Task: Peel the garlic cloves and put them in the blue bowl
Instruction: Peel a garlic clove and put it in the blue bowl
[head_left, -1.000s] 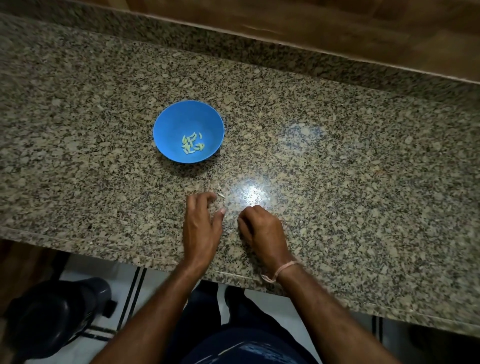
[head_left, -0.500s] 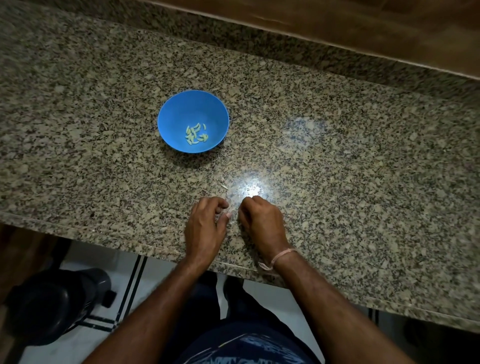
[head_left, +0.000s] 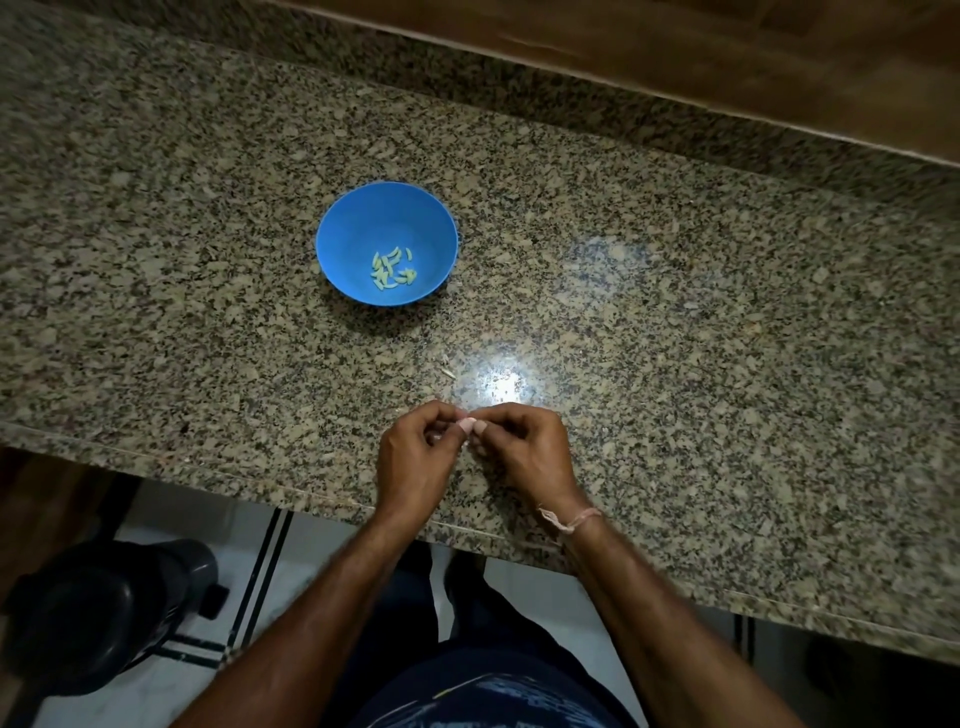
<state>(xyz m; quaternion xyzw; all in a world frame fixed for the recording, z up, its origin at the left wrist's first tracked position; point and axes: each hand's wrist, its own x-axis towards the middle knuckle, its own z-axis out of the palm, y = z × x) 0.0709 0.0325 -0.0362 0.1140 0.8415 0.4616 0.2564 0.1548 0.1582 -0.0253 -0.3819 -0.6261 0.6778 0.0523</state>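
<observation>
Garlic clove (head_left: 466, 421), tiny and pale, is pinched between the fingertips of the left hand (head_left: 415, 462) and right hand (head_left: 524, 457) over the near part of the speckled granite tabletop (head_left: 675, 364), mostly hidden tbh. The round blue plastic bowl (head_left: 363, 218) sits further back, apart from both hands, with a little pile of peeled pale cloves (head_left: 390, 269) in its bottom.

Countertop (head_left: 675, 364): polished speckled granite, glossy. Bowl (head_left: 363, 228): smooth blue plastic. Wall (head_left: 727, 47): wood.

Sitting on the countertop (head_left: 675, 364), behind and left of the hands: bowl (head_left: 363, 223), holding peeled cloves (head_left: 392, 270). Meeting near the front edge: left hand (head_left: 415, 462), right hand (head_left: 530, 457), pinching a small piece (head_left: 466, 418) between them.
</observation>
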